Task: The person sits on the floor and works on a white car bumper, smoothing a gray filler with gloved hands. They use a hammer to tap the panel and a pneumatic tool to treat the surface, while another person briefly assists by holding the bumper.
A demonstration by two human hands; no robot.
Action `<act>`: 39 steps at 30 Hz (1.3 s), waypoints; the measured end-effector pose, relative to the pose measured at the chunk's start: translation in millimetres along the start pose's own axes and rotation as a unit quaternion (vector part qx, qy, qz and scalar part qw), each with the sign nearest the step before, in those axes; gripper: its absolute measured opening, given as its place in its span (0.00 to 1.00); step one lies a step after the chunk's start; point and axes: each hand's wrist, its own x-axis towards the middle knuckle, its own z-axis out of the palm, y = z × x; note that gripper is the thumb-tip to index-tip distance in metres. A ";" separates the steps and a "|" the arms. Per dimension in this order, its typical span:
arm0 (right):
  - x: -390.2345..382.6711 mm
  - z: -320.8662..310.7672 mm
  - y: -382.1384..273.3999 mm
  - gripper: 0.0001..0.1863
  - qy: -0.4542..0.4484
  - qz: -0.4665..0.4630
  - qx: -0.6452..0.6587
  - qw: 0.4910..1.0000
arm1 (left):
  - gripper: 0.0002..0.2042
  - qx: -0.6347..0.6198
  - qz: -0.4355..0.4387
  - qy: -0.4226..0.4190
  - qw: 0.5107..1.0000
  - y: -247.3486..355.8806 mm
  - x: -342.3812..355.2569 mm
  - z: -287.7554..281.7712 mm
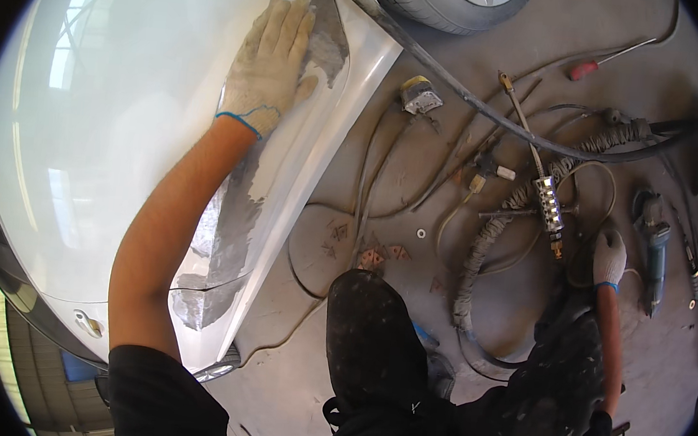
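Left hand [266, 65], in a cream glove with blue cuff edging: we record it laid flat, palm down, fingers extended together, clasping nothing that we can see. Directly beneath it, the grey patch [237, 224] on the side of a white car [134, 138]; the patch shows beyond the fingertips and runs back past the wrist, along a creased line of the bodywork. Right hand [610, 258], similarly gloved, low beside the person's right knee, well apart from the car; whether its fingers close on anything we cannot tell. Near that hand, on its outer side, one blue-bodied power tool [657, 248] on the grey floor; on its inner side, one long metal rod tool [548, 205] with a ribbed, shiny sleeve. Between car and rod, one yellow-topped hand tool [420, 96], cable attached. Near the left knee, several reddish triangular pieces [371, 258], scattered, and one small white ring [421, 233]. Farther off, we list one cloth-wrapped hose [464, 301], curving across the floor; one thick dark hose [454, 87], crossing the rod tool; one red-handled screwdriver [583, 70]; and, at the upper edge, one tyre [412, 1] on a silver wheel.
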 end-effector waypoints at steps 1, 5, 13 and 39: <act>0.9 -0.5 -0.7 0.13 -0.031 0.039 -0.010 0.999 | 0.43 0.001 0.003 0.017 1.000 0.8 -5.7 -1.0; -5.1 0.8 -3.8 0.15 -0.020 0.066 0.002 0.998 | 0.42 -0.034 -0.005 0.027 0.999 -0.6 -33.9 2.2; -16.6 -5.2 -28.7 0.14 0.021 0.021 -0.004 1.000 | 0.40 0.009 -0.007 0.001 1.000 -5.8 -76.5 32.9; 3.7 -2.7 11.5 0.09 -0.004 0.041 0.112 0.993 | 0.40 -0.055 -0.027 0.000 0.998 -4.1 -249.9 21.4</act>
